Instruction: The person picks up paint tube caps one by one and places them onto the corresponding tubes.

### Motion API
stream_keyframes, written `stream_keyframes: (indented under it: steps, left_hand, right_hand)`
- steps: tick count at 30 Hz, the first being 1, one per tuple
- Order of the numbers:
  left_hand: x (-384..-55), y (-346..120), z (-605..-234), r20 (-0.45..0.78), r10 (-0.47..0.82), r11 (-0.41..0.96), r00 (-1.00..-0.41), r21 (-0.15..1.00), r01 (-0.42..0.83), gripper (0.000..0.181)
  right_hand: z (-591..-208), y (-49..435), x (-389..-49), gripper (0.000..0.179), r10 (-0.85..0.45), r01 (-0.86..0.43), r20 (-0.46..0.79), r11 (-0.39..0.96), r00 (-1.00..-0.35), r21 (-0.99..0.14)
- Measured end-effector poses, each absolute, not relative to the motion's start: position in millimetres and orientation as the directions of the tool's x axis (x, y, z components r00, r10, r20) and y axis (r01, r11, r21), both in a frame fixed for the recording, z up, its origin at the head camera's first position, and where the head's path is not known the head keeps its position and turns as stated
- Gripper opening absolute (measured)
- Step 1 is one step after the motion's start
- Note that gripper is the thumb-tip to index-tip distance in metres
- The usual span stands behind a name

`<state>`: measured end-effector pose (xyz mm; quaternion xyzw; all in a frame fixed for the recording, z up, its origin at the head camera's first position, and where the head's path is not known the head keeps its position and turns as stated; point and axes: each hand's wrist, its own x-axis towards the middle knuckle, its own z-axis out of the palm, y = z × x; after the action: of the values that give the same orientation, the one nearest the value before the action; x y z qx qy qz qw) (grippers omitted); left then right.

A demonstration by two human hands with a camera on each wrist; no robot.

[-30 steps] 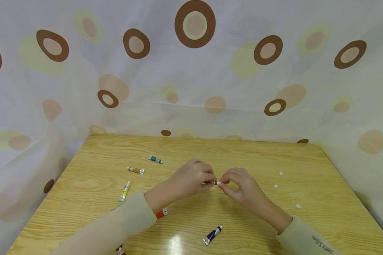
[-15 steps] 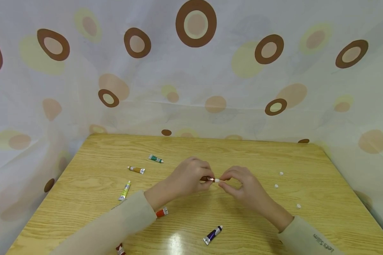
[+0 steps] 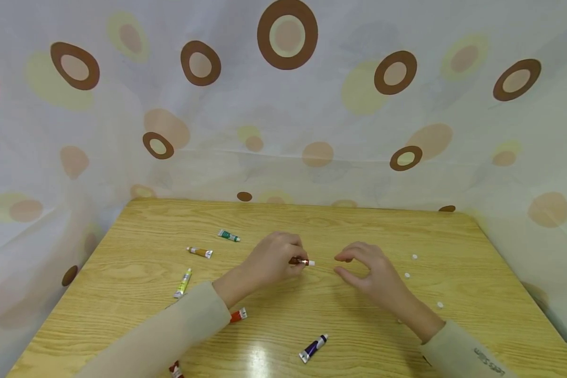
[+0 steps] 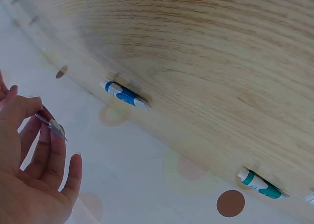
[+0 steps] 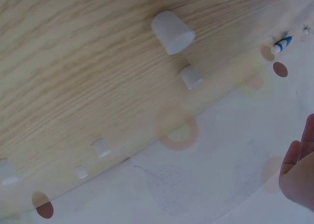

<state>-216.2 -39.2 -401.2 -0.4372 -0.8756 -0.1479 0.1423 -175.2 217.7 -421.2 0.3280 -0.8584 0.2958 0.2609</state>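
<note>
In the head view my left hand (image 3: 271, 262) pinches a small brown paint tube (image 3: 301, 261) whose white end points right. The left wrist view shows this hand with the tube (image 4: 56, 128) between thumb and fingers. A short distance to the right, my right hand (image 3: 375, 270) is raised over the table, thumb and forefinger parted with nothing visible between them. It is apart from the tube. Only part of it (image 5: 300, 175) shows at the edge of the right wrist view.
Paint tubes lie about the wooden table (image 3: 359, 226): green (image 3: 229, 235), ochre (image 3: 199, 252), yellow (image 3: 182, 283), orange-red (image 3: 238, 315), purple (image 3: 314, 348), dark red (image 3: 176, 369), and blue (image 4: 125, 94). Several white caps (image 5: 172, 33) lie on the right side. Patterned cloth (image 3: 283, 121) surrounds the table.
My right hand has let go of the tube's white end and drawn back to the right, its fingers parting. My left hand has shifted slightly left with the tube.
</note>
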Motion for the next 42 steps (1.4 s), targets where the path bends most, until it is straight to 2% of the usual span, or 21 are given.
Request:
stream_keyframes:
  steps: [6,14,19,29,42]
  left_hand:
    - [-221.3,-41.5,-411.2,0.356,0.703,0.598,-0.616,0.173,0.783,0.006]
    - [-228.5,-43.6,-422.3,0.332,0.694,0.606,-0.639,0.209,0.767,0.006]
    - [-232.1,-43.0,-425.7,0.294,0.693,0.619,-0.659,0.226,0.752,0.006]
    - [-239.9,-42.5,-436.0,0.274,0.692,0.632,-0.668,0.218,0.744,0.008]
    - [-245.3,-38.0,-442.9,0.261,0.705,0.633,-0.659,0.188,0.751,0.012]
  right_hand:
    - [-421.4,227.2,-173.2,0.029,-0.387,-0.687,0.629,0.641,-0.674,-0.343]
    - [-423.4,242.9,-170.5,0.031,-0.353,-0.647,0.609,0.669,-0.71,-0.367]
    - [-423.3,254.2,-169.5,0.033,-0.349,-0.647,0.61,0.664,-0.711,-0.375]
    - [-427.5,274.7,-162.5,0.03,-0.322,-0.579,0.556,0.72,-0.767,-0.383]
    - [-442.3,299.9,-154.2,0.027,-0.362,-0.55,0.449,0.724,-0.817,-0.416]
